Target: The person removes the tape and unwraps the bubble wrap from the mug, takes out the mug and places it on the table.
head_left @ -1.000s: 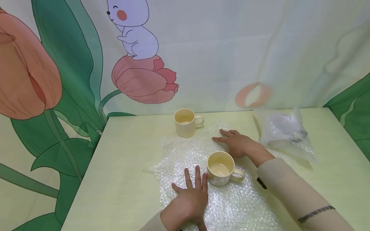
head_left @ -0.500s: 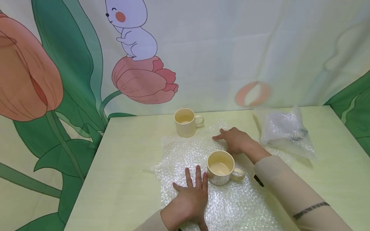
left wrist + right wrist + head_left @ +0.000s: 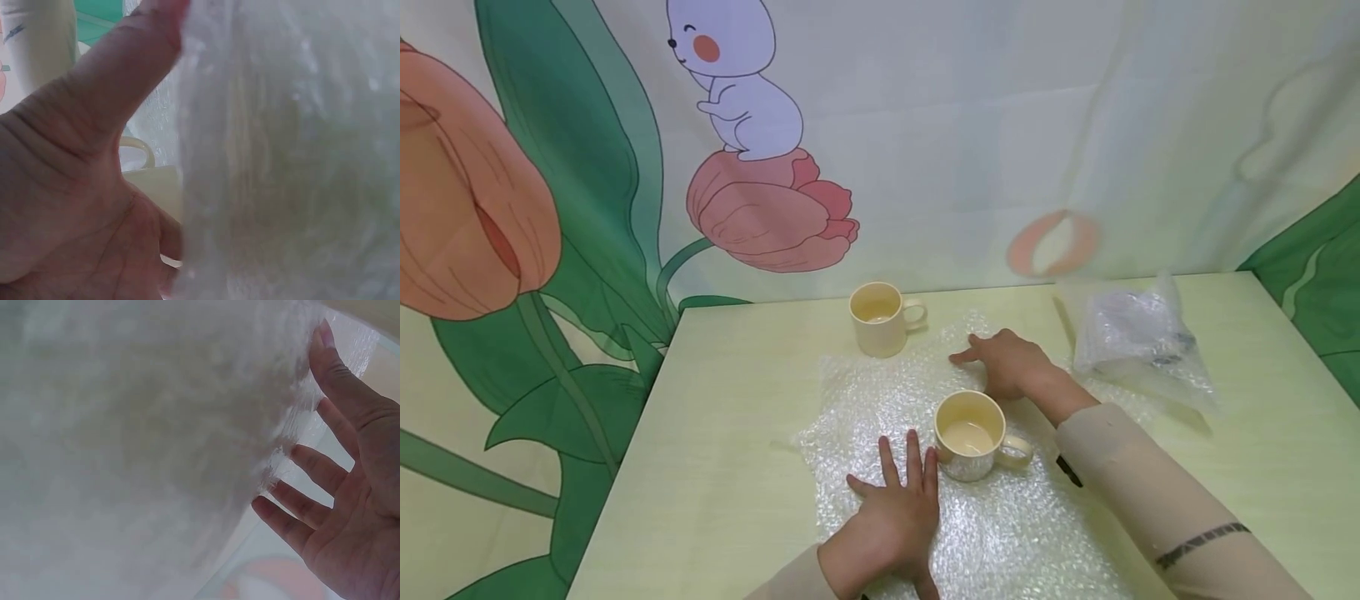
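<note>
A pale yellow mug [image 3: 967,442] stands upright on a sheet of bubble wrap [image 3: 1000,533], its handle toward the right. My left hand [image 3: 891,517] rests on the wrap with fingers spread, the fingertips beside the mug's left side. Beyond the mug, my right hand [image 3: 1017,367] touches the wrap near its far right edge. Fairly straight fingers [image 3: 319,469] meet the wrap's edge in the right wrist view. In the left wrist view, wrap covers much of the picture, and part of a mug [image 3: 156,187] shows behind the left thumb.
A second pale yellow mug [image 3: 880,329] stands upright at the wrap's far edge. To the right lies a clear plastic bag [image 3: 1138,333] with bubble-wrapped contents. The light table [image 3: 722,450] ends at a printed backdrop [image 3: 925,167].
The right hand's spread fingers have drawn closer together at the wrap's far edge, and its arm has shifted slightly left. The left hand and both mugs have stayed in place.
</note>
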{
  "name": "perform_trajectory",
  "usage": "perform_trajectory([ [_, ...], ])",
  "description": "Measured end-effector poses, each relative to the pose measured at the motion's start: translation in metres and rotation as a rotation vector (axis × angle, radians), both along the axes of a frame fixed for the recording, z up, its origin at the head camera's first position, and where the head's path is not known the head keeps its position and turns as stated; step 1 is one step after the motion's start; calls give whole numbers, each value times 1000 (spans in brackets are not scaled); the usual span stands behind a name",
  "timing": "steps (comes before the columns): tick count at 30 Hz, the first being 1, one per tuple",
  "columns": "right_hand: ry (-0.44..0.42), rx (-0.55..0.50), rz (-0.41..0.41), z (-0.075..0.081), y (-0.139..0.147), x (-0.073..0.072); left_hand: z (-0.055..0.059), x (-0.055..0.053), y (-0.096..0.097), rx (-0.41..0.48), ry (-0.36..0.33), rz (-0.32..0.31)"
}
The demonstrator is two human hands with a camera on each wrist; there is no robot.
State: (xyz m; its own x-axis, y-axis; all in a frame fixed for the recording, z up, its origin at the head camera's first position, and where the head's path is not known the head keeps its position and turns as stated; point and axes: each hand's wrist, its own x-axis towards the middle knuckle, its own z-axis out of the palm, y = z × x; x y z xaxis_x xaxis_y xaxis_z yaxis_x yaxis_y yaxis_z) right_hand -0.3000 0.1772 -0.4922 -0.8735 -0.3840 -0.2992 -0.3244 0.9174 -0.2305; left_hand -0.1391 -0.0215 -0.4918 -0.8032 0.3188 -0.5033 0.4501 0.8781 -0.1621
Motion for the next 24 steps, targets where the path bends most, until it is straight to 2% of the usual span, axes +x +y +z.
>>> perform_trajectory([
  [13, -3, -5, -27, -1, -2, 0, -6, -1, 1, -29, 2, -9],
  [24, -12, -22, -24, -1, -1, 2, -7, -2, -1, 5, -20, -9],
])
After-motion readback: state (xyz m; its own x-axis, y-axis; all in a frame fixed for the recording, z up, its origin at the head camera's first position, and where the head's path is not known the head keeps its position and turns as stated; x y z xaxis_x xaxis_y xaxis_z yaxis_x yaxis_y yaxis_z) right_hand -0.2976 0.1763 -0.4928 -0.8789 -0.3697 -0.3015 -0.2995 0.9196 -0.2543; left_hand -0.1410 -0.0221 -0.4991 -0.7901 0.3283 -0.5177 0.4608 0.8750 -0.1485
